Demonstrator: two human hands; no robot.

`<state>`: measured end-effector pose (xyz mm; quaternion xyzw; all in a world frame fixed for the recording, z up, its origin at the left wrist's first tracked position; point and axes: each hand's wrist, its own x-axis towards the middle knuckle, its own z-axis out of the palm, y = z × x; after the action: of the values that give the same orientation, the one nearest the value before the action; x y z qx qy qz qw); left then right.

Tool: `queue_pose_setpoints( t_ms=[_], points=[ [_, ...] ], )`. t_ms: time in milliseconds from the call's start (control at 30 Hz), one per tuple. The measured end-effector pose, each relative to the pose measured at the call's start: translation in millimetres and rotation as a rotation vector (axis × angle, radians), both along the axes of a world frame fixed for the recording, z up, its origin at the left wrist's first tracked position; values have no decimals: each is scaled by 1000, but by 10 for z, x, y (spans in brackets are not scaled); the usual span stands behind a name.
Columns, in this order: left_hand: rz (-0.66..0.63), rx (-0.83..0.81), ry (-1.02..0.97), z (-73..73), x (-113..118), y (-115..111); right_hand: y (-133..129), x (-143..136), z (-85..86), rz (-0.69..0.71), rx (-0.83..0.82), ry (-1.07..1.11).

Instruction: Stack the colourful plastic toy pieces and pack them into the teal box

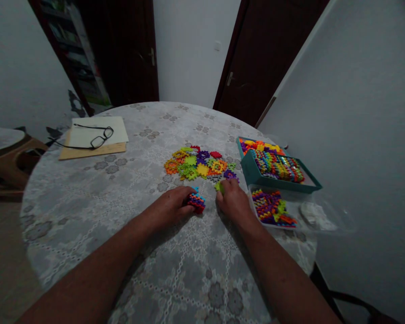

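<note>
The left hand (174,204) has its thumb and fingers clamped on a small stack (197,202) of flat, notched plastic pieces, at about eleven o'clock from the person. The layers show as toothed bands — light blue at the far end, then orange and purple, with red nearest the person. Fingers cover its left part, and whether it rests on the cloth I cannot tell.

At about one o'clock, the right hand (234,198) pinches a lime-green piece (218,186), its bumpy edge poking out past the fingertips; the rest is hidden.

Straight ahead at twelve o'clock lies a loose pile (202,169) of similar pieces, flat and gear-edged, in yellow, orange, lime, purple, red and grey, some with open centres — overlapping at odd angles. At three o'clock from the right hand, a clear tray (251,202) holds purple, red, orange and yellow-green ones.
</note>
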<state>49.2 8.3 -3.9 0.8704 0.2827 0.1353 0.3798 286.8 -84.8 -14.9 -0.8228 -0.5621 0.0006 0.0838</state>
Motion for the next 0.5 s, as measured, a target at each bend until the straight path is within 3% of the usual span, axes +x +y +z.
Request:
queue_pose_setpoints(
  t_ms=[133,300,400,500],
  points=[
    [1,44,5,-25,-9,11,15,17,-43,101,126,195],
    [-24,51,31,-20,-19,13,8,-34,-81,338,184,795],
    [-32,69,20,-21,-15,16,1,-83,-66,450,189,821],
    [-25,75,1,-47,-9,30,0,-131,-54,477,206,767]
  ],
)
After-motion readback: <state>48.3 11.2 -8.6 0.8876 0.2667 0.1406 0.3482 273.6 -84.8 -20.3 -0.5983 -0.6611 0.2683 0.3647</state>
